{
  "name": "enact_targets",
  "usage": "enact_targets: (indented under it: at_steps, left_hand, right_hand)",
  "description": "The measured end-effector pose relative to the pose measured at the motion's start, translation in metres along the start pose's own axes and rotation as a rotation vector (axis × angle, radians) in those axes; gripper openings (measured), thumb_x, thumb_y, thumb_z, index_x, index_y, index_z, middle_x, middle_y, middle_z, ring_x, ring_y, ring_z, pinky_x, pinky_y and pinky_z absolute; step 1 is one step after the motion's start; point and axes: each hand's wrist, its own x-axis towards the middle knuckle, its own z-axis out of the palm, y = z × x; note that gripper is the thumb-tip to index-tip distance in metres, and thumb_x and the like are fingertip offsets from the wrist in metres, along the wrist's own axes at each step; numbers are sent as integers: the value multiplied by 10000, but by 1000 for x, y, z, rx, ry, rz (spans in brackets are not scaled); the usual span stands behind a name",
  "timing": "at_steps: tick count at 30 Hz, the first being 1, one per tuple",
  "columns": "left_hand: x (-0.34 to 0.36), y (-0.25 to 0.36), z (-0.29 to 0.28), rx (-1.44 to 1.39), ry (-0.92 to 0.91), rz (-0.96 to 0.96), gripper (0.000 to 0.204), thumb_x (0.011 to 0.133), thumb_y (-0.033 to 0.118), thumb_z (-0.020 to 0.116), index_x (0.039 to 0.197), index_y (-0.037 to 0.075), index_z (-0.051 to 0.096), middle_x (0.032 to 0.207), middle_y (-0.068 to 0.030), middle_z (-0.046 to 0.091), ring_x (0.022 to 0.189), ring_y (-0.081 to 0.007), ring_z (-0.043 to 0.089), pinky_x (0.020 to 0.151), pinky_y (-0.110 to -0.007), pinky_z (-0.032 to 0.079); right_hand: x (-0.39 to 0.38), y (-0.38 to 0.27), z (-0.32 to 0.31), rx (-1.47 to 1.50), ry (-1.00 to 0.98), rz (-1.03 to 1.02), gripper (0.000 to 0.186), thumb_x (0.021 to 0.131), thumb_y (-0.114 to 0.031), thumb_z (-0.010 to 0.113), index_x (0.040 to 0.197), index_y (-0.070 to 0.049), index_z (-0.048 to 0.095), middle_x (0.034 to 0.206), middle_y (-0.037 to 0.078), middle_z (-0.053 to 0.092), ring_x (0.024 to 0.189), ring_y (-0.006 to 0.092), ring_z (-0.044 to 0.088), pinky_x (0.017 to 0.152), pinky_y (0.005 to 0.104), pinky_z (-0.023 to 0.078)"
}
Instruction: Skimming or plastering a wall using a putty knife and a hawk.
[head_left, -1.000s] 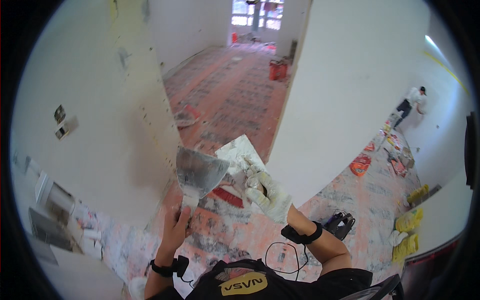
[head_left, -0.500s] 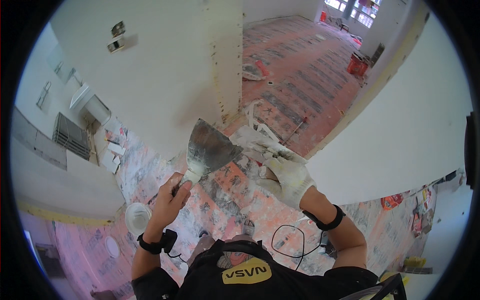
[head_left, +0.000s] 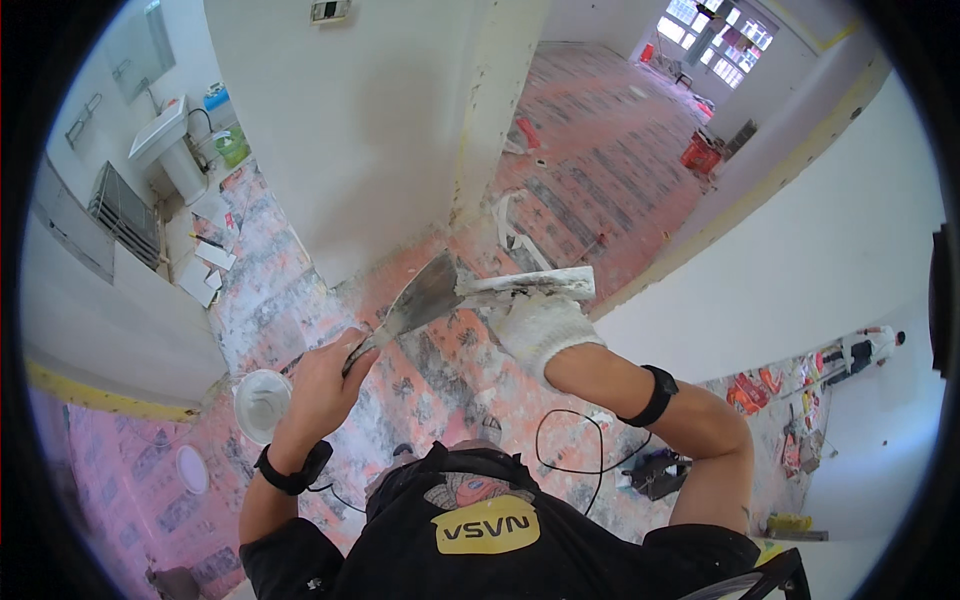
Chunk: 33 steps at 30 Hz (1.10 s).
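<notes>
My bare left hand (head_left: 325, 372) grips the handle of a wide metal putty knife (head_left: 422, 297). Its blade angles up to the right and its edge meets a flat plaster board (head_left: 535, 284) smeared with white filler. My right hand (head_left: 538, 325), in a white work glove, holds that board from below, nearly edge-on to the camera. Both hands have black bands on the wrists. A white wall corner (head_left: 478, 120) stands just beyond the tools.
A white bucket (head_left: 262, 402) stands on the splattered red floor covering by my left arm. A sink (head_left: 165, 140) and radiator (head_left: 125, 215) are at far left. A red container (head_left: 699, 154) sits down the corridor. Another person (head_left: 868, 347) works far right. A cable (head_left: 565, 440) lies below.
The view has swung left and downward. The board has tilted from face-up to nearly edge-on, and the knife blade has come down against its edge. Both hands keep their grip.
</notes>
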Motion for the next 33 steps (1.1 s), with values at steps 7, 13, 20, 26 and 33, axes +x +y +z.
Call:
enact_targets:
  at_steps: [7,13,20,26,33]
  left_hand:
    - [-33,-46,-25,-10,-42,53,167,921,161,654,999,23,602,722,-213,614,652,-413,611,574,-441,448]
    - [-43,-41,-38,-98,-149,55,163,931,149,645,1009,10,612,701,-220,579,619,-408,577,563,-419,431]
    - [-29,12,-26,-217,-68,145,156,940,120,631,995,-19,585,698,-224,505,588,-355,488,578,-381,415]
    - [-32,32,-15,-688,-123,-218,164,1026,212,527,981,57,555,652,39,441,535,-16,384,466,-200,306]
    - [-61,58,53,-768,-6,-548,198,1034,289,521,1023,92,501,657,4,486,430,-38,375,384,-190,271]
  right_hand:
    - [7,-82,15,2,-57,-2,229,876,-158,547,982,-35,709,945,204,714,871,368,702,704,485,550]
    - [5,-123,36,-48,-179,-53,240,864,-165,562,987,-31,719,947,202,722,856,348,712,702,466,552]
    - [-2,-173,74,11,-276,-167,355,892,-220,519,1149,-77,718,1046,145,734,912,314,719,743,435,557]
    - [-42,-53,70,696,240,-369,274,887,-186,632,1098,-13,662,1074,97,714,956,268,692,823,452,547]
    - [-106,45,117,2489,691,-81,243,1017,-292,543,1141,-83,559,1211,130,614,1048,251,651,876,411,568]
